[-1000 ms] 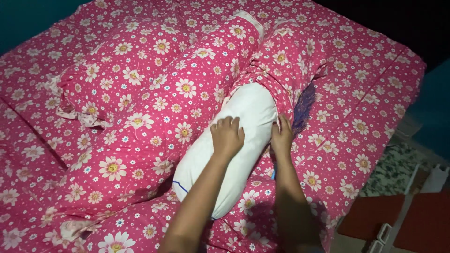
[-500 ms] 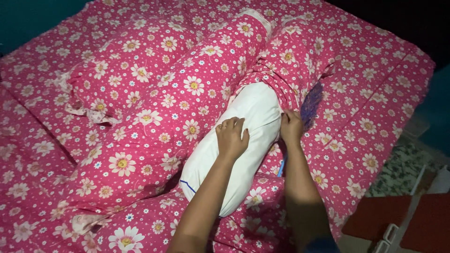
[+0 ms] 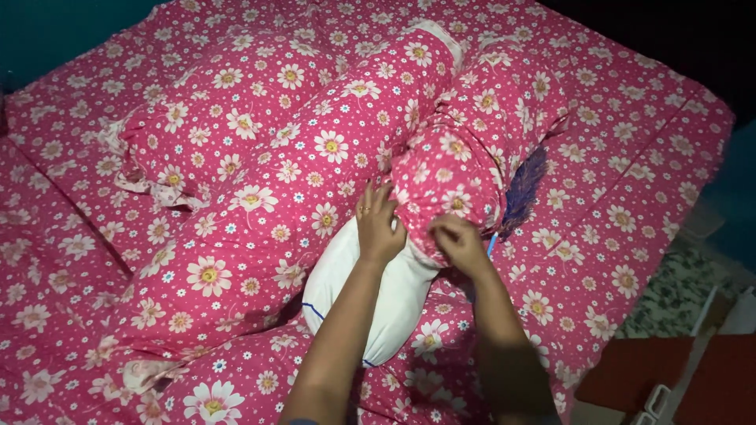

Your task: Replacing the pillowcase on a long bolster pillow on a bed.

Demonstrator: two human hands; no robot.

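Floral cover (image 3: 449,169) pulled further down white bolster pillow (image 3: 370,295) since half second ago, way less white showing now. Left hand (image 3: 378,224) flat against cover edge, fingers spread, pressing not gripping. Right hand (image 3: 461,244) pinching cover hem, closed on fabric I think, bit dim there. Pillow lies diagonal on pink floral bed (image 3: 630,142), beside second covered bolster (image 3: 260,212). Blue brush-like thing (image 3: 521,189) just right of cover
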